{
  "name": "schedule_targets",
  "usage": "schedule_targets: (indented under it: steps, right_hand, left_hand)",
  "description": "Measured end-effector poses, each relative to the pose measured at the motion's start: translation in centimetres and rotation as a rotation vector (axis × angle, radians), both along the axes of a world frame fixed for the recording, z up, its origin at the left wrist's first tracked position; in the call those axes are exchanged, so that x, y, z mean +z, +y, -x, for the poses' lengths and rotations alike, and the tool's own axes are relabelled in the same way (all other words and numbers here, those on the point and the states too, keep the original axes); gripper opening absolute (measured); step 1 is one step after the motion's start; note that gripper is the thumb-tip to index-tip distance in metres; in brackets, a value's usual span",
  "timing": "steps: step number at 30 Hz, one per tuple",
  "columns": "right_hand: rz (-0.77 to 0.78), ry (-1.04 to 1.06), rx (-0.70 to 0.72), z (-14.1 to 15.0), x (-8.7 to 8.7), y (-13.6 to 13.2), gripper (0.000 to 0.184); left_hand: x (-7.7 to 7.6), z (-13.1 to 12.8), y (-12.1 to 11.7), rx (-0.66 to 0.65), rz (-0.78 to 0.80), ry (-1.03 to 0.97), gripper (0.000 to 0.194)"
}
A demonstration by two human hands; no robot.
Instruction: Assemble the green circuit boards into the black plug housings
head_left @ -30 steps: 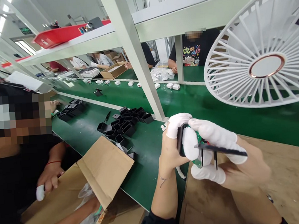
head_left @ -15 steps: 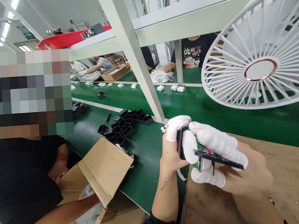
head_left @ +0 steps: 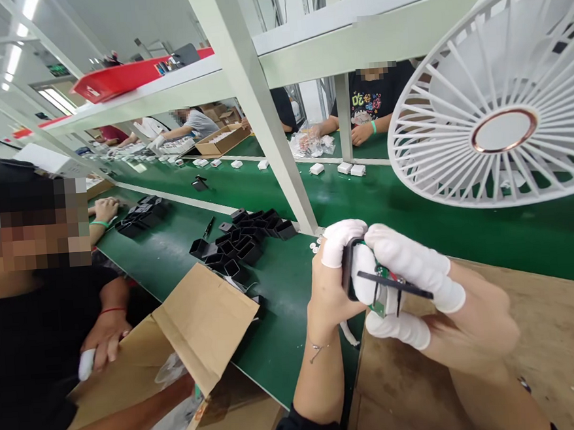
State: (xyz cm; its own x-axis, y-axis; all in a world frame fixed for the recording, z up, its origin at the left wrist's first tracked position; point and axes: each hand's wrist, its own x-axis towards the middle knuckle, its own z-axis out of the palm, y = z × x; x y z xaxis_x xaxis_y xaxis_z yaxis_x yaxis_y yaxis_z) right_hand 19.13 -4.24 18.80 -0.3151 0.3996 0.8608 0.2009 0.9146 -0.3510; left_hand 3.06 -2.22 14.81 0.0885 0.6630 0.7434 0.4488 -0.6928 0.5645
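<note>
My left hand [head_left: 328,284], with white finger cots, grips a small black housing [head_left: 347,270] from the left side. My right hand [head_left: 451,308], also in white finger cots, holds a green circuit board [head_left: 382,295] with a black plug plate and two prongs [head_left: 395,289] against that housing. Both hands hover above the edge of a brown wooden board [head_left: 546,334] and the green conveyor belt [head_left: 283,294].
A pile of black housings [head_left: 242,238] lies on the belt behind my hands. An open cardboard box [head_left: 201,326] and a co-worker's arms [head_left: 104,339] are at the left. A white fan grille [head_left: 500,102] hangs at upper right. A metal post [head_left: 260,112] stands ahead. Other workers sit beyond.
My right hand has tilted the board and plug plate closer into the housing. The co-worker at left has shifted and again reaches toward the box.
</note>
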Motion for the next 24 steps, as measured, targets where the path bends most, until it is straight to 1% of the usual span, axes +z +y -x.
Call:
schedule_targets:
  steps: [2,4,7,10,12,14,16,18,21,24]
  right_hand:
    - [-0.048,-0.023,-0.094,0.0,0.0,0.0,0.07]
    - [-0.067,-0.047,-0.142,-0.1,-0.2,0.2,0.071]
    - [-0.049,-0.123,-0.187,-0.1,-0.5,0.8,0.069]
    - [0.004,-0.147,-0.163,0.1,-1.0,1.7,0.065]
    - [0.07,-0.106,-0.138,0.5,-1.4,2.2,0.061]
    - [0.16,-0.053,-0.132,1.2,-1.6,2.3,0.054]
    - [0.247,-0.011,-0.127,1.8,-1.4,1.9,0.048]
    - [0.35,-0.007,-0.078,2.2,-0.8,1.3,0.047]
    - [0.524,-0.047,0.068,2.1,0.1,0.4,0.047]
    - [0.695,-0.062,0.186,2.1,0.1,0.0,0.04]
  left_hand:
    - [0.3,0.0,-0.1,-0.022,-0.049,0.004,0.051]
    - [0.5,-0.1,-0.1,-0.019,-0.072,0.019,0.047]
    - [0.6,-0.4,-0.1,0.021,-0.013,0.043,0.043]
    - [0.8,-0.6,-0.2,0.077,0.065,0.029,0.03]
    - [0.8,-0.5,-0.2,0.11,0.094,0.032,0.027]
    - [0.9,-0.5,-0.3,0.148,0.122,0.034,0.032]
    - [0.9,-0.6,-0.5,0.193,0.155,0.014,0.036]
    - [0.8,-0.7,-1.1,0.214,0.188,-0.029,0.036]
    - [0.6,-0.1,-2.4,0.138,0.181,-0.08,0.035]
    - [0.4,1.6,-4.6,0.03,0.159,-0.013,0.048]
